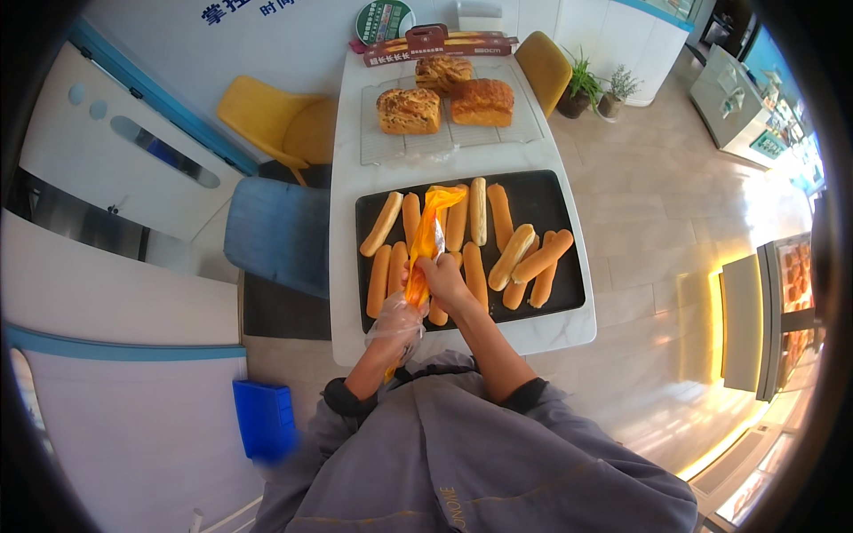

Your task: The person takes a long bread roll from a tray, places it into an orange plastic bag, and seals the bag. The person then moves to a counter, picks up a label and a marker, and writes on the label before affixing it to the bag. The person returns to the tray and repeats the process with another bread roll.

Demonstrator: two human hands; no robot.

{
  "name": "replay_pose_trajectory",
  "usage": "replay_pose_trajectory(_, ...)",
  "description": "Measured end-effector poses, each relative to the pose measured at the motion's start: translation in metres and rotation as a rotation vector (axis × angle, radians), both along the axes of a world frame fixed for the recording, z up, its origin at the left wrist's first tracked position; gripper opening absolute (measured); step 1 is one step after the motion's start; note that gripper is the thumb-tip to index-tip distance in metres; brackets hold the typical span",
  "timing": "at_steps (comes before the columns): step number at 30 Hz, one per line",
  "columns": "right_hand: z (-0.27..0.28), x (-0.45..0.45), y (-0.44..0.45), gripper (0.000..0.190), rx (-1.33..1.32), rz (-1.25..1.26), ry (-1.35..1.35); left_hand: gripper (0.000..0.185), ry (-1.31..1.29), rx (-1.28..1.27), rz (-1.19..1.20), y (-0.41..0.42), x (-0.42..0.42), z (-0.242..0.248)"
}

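Observation:
Over a black baking tray (542, 193) of long bread rolls (510, 256), both my hands hold a long orange-and-yellow plastic bag (426, 230). My left hand (398, 316), in a clear plastic glove, is closed round its lower part. My bare right hand (441, 278) grips it slightly higher, at the right side. The bag's top end flops over to the right, and its lower end hangs by my left wrist. Whether a roll is inside cannot be told. At the tray's right, several rolls lie crossed on one another; my hands and the bag hide some in the middle.
Behind the tray, three loaves (482, 102) sit on a wire cooling rack (526, 123) with crumpled clear plastic in front. Dark red printed cartons (426, 45) stand at the far edge of the white marbled table (346, 266). A blue chair (276, 233) and a yellow chair (273, 116) are at the left.

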State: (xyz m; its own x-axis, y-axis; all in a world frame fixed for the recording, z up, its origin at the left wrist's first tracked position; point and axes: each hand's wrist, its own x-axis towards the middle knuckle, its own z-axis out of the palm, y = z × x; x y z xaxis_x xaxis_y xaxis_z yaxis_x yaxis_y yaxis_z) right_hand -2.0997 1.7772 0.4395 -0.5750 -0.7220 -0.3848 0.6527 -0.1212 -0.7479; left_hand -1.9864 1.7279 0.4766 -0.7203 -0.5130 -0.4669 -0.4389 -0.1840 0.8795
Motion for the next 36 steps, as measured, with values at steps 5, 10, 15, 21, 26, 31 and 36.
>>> replay_pose_trajectory(5,-0.003,-0.002,-0.007,0.021,0.053,-0.036,-0.064,0.013,0.104,-0.112,0.010,0.007,-0.001,-0.001)
replay_pose_trajectory(10,-0.006,-0.008,-0.014,0.021,0.082,-0.067,-0.087,0.018,0.019,-0.256,-0.023,0.002,0.000,-0.018)
replay_pose_trajectory(15,-0.004,-0.012,-0.020,0.023,0.067,-0.087,-0.177,0.025,-0.044,-0.407,-0.053,-0.006,0.002,-0.043)
replay_pose_trajectory(21,-0.011,-0.021,-0.019,0.027,0.012,-0.083,-0.306,0.023,0.001,-0.365,-0.042,-0.001,0.001,-0.034)
replay_pose_trajectory(26,-0.023,-0.029,-0.020,0.028,0.017,-0.052,-0.320,0.021,-0.029,-0.369,-0.070,0.003,0.002,-0.019)
replay_pose_trajectory(31,-0.021,-0.030,-0.019,0.029,0.014,-0.053,-0.313,0.016,-0.032,-0.386,-0.070,0.011,0.002,0.004)
replay_pose_trajectory(36,-0.019,-0.033,-0.019,0.028,0.040,-0.071,-0.292,0.016,-0.061,-0.509,-0.171,0.009,0.007,0.003)
